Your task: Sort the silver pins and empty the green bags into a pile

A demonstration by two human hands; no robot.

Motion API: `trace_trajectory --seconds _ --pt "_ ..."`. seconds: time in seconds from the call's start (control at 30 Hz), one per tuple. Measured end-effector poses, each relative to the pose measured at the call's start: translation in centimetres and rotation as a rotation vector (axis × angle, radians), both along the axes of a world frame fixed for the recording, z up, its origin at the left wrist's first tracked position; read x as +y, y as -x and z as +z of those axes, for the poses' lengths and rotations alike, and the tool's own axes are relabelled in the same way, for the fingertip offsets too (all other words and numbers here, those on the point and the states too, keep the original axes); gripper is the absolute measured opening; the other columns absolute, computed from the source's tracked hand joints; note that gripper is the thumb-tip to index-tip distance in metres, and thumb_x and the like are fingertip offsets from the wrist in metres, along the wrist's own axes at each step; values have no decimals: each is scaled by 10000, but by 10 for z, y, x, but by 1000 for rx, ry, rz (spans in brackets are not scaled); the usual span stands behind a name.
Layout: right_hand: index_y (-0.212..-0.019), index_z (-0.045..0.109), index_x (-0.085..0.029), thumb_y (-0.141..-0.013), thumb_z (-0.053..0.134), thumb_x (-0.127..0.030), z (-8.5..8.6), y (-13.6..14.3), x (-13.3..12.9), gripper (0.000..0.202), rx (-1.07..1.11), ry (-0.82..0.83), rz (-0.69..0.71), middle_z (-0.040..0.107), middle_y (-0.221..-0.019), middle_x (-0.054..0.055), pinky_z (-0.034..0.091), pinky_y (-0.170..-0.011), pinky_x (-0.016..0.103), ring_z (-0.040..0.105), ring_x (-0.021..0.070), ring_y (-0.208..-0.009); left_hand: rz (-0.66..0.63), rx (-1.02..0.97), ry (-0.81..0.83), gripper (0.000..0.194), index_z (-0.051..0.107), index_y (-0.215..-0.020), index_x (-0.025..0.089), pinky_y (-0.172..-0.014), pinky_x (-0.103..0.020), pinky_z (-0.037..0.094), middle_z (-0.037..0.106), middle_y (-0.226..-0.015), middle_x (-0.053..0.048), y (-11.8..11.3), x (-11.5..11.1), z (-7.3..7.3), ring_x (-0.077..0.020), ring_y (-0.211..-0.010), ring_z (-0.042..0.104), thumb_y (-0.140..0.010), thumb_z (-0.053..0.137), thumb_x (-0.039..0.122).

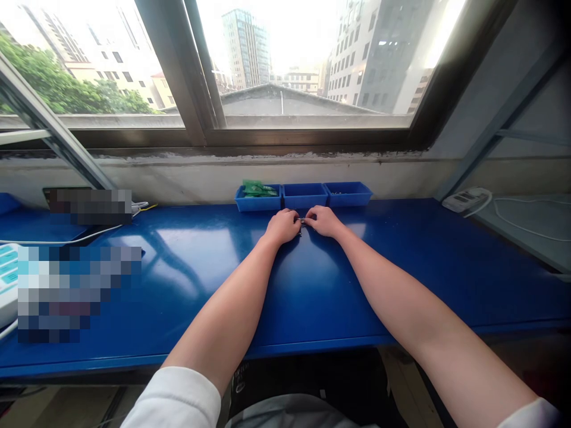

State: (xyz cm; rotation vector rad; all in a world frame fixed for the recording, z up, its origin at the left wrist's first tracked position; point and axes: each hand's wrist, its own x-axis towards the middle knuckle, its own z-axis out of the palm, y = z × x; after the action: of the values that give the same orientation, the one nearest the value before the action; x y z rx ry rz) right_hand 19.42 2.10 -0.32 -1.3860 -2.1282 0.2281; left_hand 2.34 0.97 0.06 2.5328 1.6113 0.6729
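Both of my arms reach forward over the blue table. My left hand (284,226) and my right hand (324,221) meet just in front of the blue bins, with fingertips pinched. Between them is a small metallic piece (303,222), too small and too covered by the fingers to name. Both hands appear to grip it, close above the tabletop. Behind the hands stand the left bin (259,204) with a green plastic bag (257,188) in it, the middle bin (305,196), and the right bin (348,195) with small bits inside.
The blue tabletop (312,297) runs along a wall under a window. White power strips stand at the left (9,279) and far right (467,200), with cables trailing. Blurred items lie at the left. Metal shelf posts rise on both sides.
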Motion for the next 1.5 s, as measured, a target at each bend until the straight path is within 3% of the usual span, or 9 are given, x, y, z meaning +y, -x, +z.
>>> trace_trajectory --seconds 0.23,0.47,0.63,0.77,1.03,1.17,1.3,1.4,1.5 --pt "-735 640 -184 -841 488 -315 1 1 -1 227 131 6 -21 650 -721 27 384 -611 256 559 152 -667 -23 -70 -19 289 611 -1082 206 -836 -300 468 637 -1086 -78 -2 -4 5 -218 -988 588 -866 452 313" --pt "-623 582 -184 -873 431 -392 6 5 -6 359 198 -63 -24 603 -613 15 367 -584 257 516 137 -586 -72 -111 -82 231 643 -949 207 -791 -292 472 659 -988 -62 -4 -7 7 -200 -900 603 -879 441 293" --pt "-803 645 -185 -807 534 -378 7 7 -9 223 391 -59 25 674 -758 25 452 -652 257 601 155 -691 -38 -101 -74 240 643 -961 206 -793 -291 470 658 -997 -68 -4 -6 8 -199 -910 600 -887 428 283" --pt "-916 672 -179 -758 584 -332 6 7 -8 237 468 -43 66 694 -797 30 493 -703 278 630 166 -734 -30 -91 -68 239 645 -964 200 -789 -288 470 655 -1004 -71 -3 -5 8 -199 -916 599 -884 431 271" --pt "-885 713 -186 -743 589 -300 4 5 -7 220 450 -51 57 712 -810 32 505 -709 292 640 178 -732 -42 -115 -112 239 632 -972 192 -800 -304 468 644 -1009 -76 -3 -3 5 -210 -932 594 -885 429 283" --pt "-994 686 -179 -756 558 -294 8 4 -6 294 497 -125 -61 707 -937 48 499 -787 304 631 185 -815 48 -172 -149 323 564 -1128 165 -891 -329 443 606 -1121 -107 -4 -4 7 -229 -1049 554 -885 445 341" --pt "-1224 564 -139 -772 499 -265 12 -2 -4 474 439 -281 -332 634 -1147 100 407 -959 369 510 235 -1078 110 -157 -114 351 542 -1162 158 -922 -326 424 592 -1147 -113 -4 -4 6 -228 -1079 537 -883 447 348" --pt "-1358 405 -127 -740 522 -265 12 -8 -2 644 341 -256 -562 478 -1349 135 334 -987 478 371 302 -1174 103 -131 -79 330 559 -1132 163 -901 -329 429 594 -1136 -113 -4 -2 4 -231 -1050 547 -874 457 342" --pt "-1418 274 -168 -715 553 -297 10 -13 0 767 250 -141 -692 284 -1481 129 317 -946 539 317 338 -1169 93 -109 -53 307 585 -1080 171 -870 -334 442 596 -1111 -110 -3 -1 3 -238 -1025 551 -875 447 352"
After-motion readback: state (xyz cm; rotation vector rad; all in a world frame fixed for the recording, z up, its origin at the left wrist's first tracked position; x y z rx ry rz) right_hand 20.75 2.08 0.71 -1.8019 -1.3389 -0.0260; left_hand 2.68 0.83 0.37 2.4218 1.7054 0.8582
